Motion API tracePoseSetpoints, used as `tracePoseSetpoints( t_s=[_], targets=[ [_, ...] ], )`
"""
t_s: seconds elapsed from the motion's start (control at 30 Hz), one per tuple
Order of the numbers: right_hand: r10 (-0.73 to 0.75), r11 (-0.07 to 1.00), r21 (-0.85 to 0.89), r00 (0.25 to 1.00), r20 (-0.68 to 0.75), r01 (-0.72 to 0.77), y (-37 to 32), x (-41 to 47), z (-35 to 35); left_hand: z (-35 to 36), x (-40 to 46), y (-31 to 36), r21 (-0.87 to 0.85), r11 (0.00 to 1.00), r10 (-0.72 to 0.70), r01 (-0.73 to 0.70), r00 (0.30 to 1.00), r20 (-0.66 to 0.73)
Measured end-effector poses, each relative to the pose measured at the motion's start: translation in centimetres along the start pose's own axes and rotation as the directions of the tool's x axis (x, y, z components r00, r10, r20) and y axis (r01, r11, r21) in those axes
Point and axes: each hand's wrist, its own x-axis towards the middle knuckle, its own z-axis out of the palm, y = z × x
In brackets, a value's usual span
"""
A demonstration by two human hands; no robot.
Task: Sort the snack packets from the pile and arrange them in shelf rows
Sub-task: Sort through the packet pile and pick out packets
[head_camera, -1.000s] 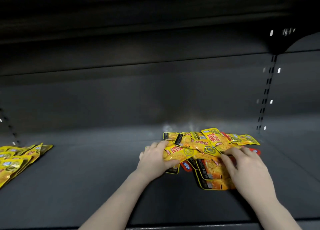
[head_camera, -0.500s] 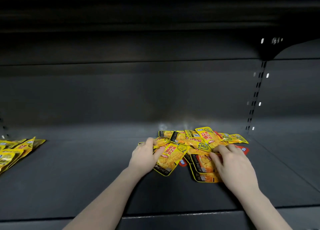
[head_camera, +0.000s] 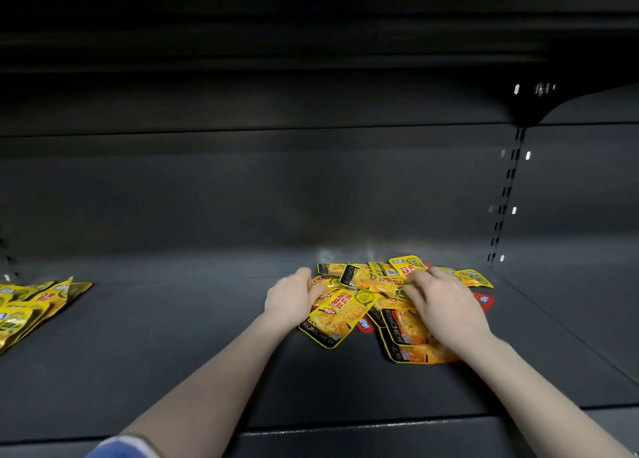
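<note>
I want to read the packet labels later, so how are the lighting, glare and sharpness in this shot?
Head view: dim overall, upper shelving nearly black; light falls on the pile, with a glare patch on the back panel behind it. The right hand is slightly motion-blurred; the front packet prints legibly. Wide-angle bending shows at the shelf edge.

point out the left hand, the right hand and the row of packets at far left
left hand point(head_camera: 292, 297), head view, back of hand
right hand point(head_camera: 444, 305), head view, back of hand
row of packets point(head_camera: 31, 307), head view, yellow front

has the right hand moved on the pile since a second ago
Yes. The right hand has slid from the pile's near right edge up onto its top, toward the shelf's back wall.
</note>
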Motion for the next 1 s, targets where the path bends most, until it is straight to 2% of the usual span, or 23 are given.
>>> tracePoseSetpoints(
  t_s=[0.07, 0.17, 0.37, 0.47, 0.6, 0.77, 0.83, 0.9, 0.97, 1.0],
  targets=[
    [-0.008, 0.999, -0.036, 0.992, 0.124, 0.012, -0.4, 1.9, 0.5, -0.1, 0.7, 0.6, 0.056, 0.998, -0.023, 0.022, 0.999, 0.024],
    [0.035, 0.999, -0.045, 0.954, 0.298, -0.022, -0.8, 3.8, 1.3, -0.3, 2.0, 0.3, 0.018, 0.996, -0.089, 0.088, 0.990, 0.108],
    [0.096, 0.995, -0.011, 0.886, 0.453, -0.102, -0.8, 5.2, 0.9, -1.4, 2.6, 0.0, 0.055, 0.982, -0.189, 0.181, 0.957, 0.222],
    [0.091, 0.995, -0.012, 0.862, 0.499, -0.098, -0.7, 5.7, 0.5, -1.4, 2.1, -0.8, -0.096, 0.962, -0.221, 0.257, 0.932, 0.287],
    [0.034, 0.999, -0.026, 0.831, 0.555, -0.023, -0.4, 5.6, -0.1, -1.6, 0.9, -2.3, -0.346, 0.878, -0.251, 0.330, 0.934, 0.253],
    [-0.056, 0.987, -0.102, 0.851, 0.522, 0.127, -0.2, 4.2, 0.1, -2.6, -0.9, -3.2, -0.513, 0.810, -0.202, 0.283, 0.957, 0.210],
    [-0.119, 0.985, -0.049, 0.858, 0.499, 0.165, -0.4, 3.5, 0.0, -2.8, -1.4, -3.3, -0.559, 0.785, -0.183, 0.267, 0.962, 0.201],
    [-0.203, 0.979, 0.091, 0.843, 0.498, 0.181, -0.8, 3.0, -0.1, -2.9, -1.7, -3.4, -0.586, 0.766, -0.177, 0.263, 0.963, 0.201],
    [-0.239, 0.965, 0.218, 0.824, 0.514, 0.144, -1.2, 2.6, 0.0, -3.0, -2.0, -3.5, -0.614, 0.746, -0.166, 0.258, 0.965, 0.203],
    [-0.212, 0.968, 0.230, 0.824, 0.525, 0.102, -1.3, 2.5, 0.1, -3.0, -2.0, -3.5, -0.625, 0.737, -0.164, 0.257, 0.965, 0.204]
  ],
)
